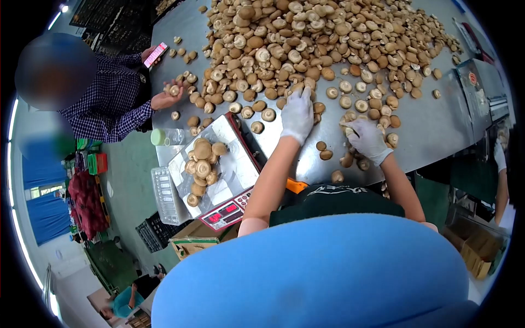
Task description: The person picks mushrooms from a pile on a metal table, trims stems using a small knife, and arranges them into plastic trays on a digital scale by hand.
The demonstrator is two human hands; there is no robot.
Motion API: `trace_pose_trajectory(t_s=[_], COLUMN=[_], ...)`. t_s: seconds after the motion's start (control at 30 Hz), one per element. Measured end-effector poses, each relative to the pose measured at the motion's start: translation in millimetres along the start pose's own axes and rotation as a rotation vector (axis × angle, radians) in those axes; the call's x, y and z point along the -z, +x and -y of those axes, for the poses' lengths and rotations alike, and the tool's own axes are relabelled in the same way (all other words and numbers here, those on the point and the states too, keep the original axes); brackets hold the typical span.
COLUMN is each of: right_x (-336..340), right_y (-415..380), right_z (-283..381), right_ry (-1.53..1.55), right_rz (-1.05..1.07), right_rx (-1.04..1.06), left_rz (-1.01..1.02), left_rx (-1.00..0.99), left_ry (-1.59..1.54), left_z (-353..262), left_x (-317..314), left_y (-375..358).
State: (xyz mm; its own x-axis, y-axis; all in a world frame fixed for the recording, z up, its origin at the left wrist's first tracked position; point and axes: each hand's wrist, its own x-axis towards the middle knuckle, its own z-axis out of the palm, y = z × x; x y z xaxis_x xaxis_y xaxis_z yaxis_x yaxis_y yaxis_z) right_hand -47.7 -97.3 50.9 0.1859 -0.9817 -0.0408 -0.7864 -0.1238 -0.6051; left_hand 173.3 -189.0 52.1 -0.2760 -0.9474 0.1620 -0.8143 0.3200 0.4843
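Note:
A large heap of brown mushrooms (328, 38) covers the far part of the metal table (437, 128). My left hand (298, 116), in a white glove, reaches to the heap's near edge, its fingertips against mushrooms; whether it grips one is unclear. My right hand (367, 139), also gloved, is bent around a mushroom (348, 118) among loose ones. Between my hands lie a few small mushrooms (324, 151). Left of my left arm, a scale (227, 212) carries a pile of mushrooms (202, 164) on its tray.
At the left, a person in a checked shirt (117, 95) holds a phone (156, 55) and a mushroom. A jar with a green lid (158, 136) and a clear plastic box (164, 191) are beside the scale. Another person's gloved hand (500, 156) shows at the right.

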Motion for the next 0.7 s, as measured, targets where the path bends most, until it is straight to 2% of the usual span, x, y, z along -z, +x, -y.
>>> trace_pose_trajectory(t_s=[0.07, 0.13, 0.17, 0.2, 0.27, 0.3, 0.33, 0.37, 0.43, 0.47, 0.5, 0.57, 0.63, 0.67, 0.7], right_x=[8.3, 13.4, 26.0, 26.4, 29.6, 34.7, 41.9, 46.2, 45.4, 45.6, 44.5, 41.9, 47.7, 51.6, 54.7], right_y=[-12.3, -23.5, -29.8, -31.7, -40.9, -42.9, -44.9, -44.8, -41.0, -38.3, -35.2, -27.9, -25.0, -25.1, -26.4], right_z=[-13.1, -30.2, -25.8, -43.0, -53.5, -50.9, -47.8, -42.7, -39.5, -38.7, -37.5, -32.9, -25.3, -23.6, -25.5], right_ry=[0.055, 0.255, 0.247, 0.351, 0.94, 0.948, 1.216, 1.484, 1.482, 1.472, 1.472, 1.121, 1.101, 1.08, 1.08], right_rz=[-0.048, -0.178, -0.213, -0.168, -0.236, -0.245, -0.2, -0.147, -0.152, -0.153, -0.158, -0.226, -0.224, -0.216, -0.226], right_rx=[-0.035, -0.105, -0.158, -0.264, -0.431, -0.434, -0.5, -0.56, -0.571, -0.583, -0.585, -0.617, -0.612, -0.605, -0.608], left_rz=[0.113, 0.178, 0.241, 0.248, 0.231, 0.241, 0.166, 0.166, 0.151, 0.238, 0.204, 0.174, 0.466, 0.47, 0.376], left_rx=[0.007, -0.037, -0.065, -0.08, -0.187, -0.238, -0.336, -0.32, -0.329, -0.281, -0.312, -0.345, -0.191, -0.199, -0.255], left_ry=[0.181, 0.211, 0.246, 0.247, -0.025, -0.044, 0.033, 0.08, 0.124, 0.125, 0.042, -0.044, -0.197, -0.197, -0.122], left_z=[-5.1, -6.3, -7.0, -5.6, -3.1, -6.9, -11.1, -17.6, -24.2, -32.8, -36.7, -43.4, -46.6, -50.0, -54.1], left_x=[-16.2, -19.5, -19.1, -20.9, -20.5, -20.4, -25.7, -30.5, -42.4, -37.6, -37.1, -34.9, -32.8, -33.5, -35.7], left_y=[18.9, 25.7, 28.6, 26.4, 16.0, 13.1, 5.9, -1.6, -12.6, -14.5, -20.5, -21.4, -14.3, -7.5, 3.0])
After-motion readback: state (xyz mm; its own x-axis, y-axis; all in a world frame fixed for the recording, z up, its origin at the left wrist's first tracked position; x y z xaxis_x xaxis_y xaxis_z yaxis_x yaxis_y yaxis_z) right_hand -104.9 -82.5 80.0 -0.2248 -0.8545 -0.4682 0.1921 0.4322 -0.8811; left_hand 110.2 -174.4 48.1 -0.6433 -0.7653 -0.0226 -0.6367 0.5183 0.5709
